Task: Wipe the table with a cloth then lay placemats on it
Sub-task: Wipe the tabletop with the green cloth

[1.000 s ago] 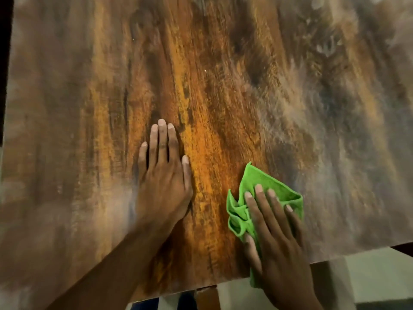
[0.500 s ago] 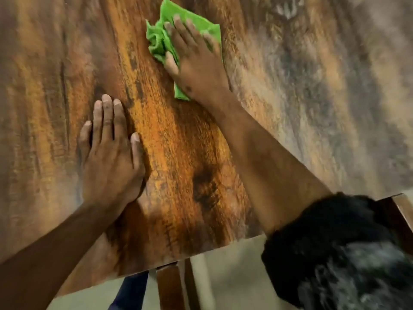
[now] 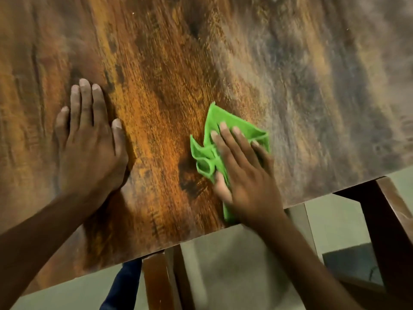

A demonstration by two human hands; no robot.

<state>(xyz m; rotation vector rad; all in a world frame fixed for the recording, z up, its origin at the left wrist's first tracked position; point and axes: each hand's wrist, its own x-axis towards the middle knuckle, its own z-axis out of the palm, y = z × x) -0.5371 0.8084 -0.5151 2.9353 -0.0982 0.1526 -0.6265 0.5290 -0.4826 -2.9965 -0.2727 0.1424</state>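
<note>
Right hand (image 3: 248, 175) lies flat on green cloth (image 3: 225, 139), fingers (image 3: 225, 135) straight and spread, pressing it to the tabletop (image 3: 290, 74) near the front edge. Left hand (image 3: 89, 148) rests palm-down, fingers released and flat, well apart from cloth. Versus 0.5 s ago: cloth and right hand have come back from the far reach toward the near edge; left hand unmoved. Cloth crumpled, bright green, stitched hem visible. Wooden chair frame (image 3: 386, 220) below the edge.

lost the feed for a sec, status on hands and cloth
Left hand flat on table, holding nothing. Right hand pressing green cloth near front edge, fingers straight. No placemats in view, nothing in the way.
</note>
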